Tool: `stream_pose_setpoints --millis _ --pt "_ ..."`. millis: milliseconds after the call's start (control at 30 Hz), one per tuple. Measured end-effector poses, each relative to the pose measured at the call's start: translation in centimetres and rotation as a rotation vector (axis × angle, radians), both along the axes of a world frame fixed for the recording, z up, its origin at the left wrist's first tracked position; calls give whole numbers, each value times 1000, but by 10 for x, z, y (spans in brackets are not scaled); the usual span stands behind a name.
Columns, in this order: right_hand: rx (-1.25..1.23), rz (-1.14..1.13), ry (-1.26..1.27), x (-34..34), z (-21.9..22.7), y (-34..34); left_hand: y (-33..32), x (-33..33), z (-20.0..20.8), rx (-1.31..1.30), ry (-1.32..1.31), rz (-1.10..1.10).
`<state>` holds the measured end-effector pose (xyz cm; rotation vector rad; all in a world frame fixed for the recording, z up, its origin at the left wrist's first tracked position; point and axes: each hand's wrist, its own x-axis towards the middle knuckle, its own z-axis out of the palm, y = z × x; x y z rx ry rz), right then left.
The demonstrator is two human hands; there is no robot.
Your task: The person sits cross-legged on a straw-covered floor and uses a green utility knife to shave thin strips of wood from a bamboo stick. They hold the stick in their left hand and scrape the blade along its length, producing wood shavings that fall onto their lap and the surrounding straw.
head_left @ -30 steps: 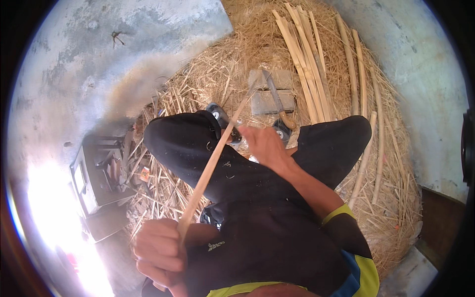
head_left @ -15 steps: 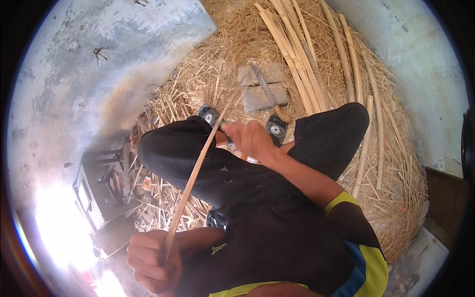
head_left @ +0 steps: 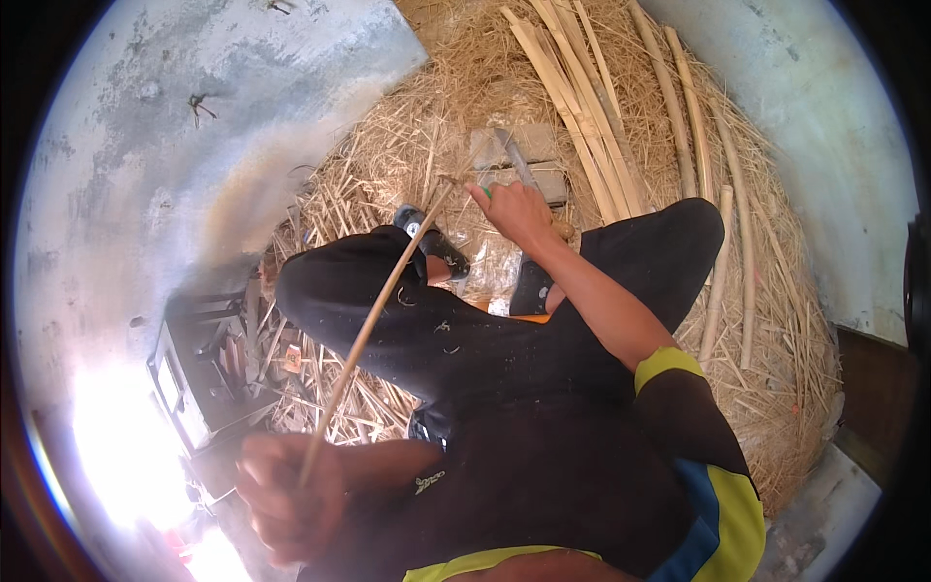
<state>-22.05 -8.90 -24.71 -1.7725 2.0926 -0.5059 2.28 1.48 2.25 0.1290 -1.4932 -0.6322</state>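
Observation:
A long, thin bamboo strip [head_left: 378, 308] runs slantwise over my lap. My left hand [head_left: 291, 495], at the lower left, is closed around its near end. The far end lies beyond my feet, near a small green-handled tool [head_left: 485, 193]. My right hand [head_left: 519, 211] is closed on that tool; its blade is too small to make out clearly. Under and behind the right hand, a large knife [head_left: 517, 160] with a wooden handle rests on grey blocks [head_left: 548, 184], partly hidden by the hand.
Split bamboo strips [head_left: 572, 107] and round poles [head_left: 700, 126] lie on the shavings [head_left: 456, 87] at the far right. A grey box-like frame [head_left: 208, 383] with scraps stands at the left. Pale walls [head_left: 242, 78] rise on both sides, and my bent knees [head_left: 330, 291] spread beneath the strip.
My right hand has moved away from me with the green-handled tool, toward the strip's far end. The strip has turned about its length and shows a narrower side; my left hand has shifted slightly.

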Motion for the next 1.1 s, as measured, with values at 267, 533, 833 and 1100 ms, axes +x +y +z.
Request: stream_pose_setpoints --millis 267,533,833,1100 --pt "481 -354 -7 -120 -117 34 -7 -9 -8 86 119 150" --pt "-61 141 -916 19 111 58 -14 -54 9 235 550 918" --pt "-137 210 -477 66 155 83 -7 -68 19 311 656 995" --pt "-75 268 -354 58 145 84 -4 -72 15 300 605 1046"
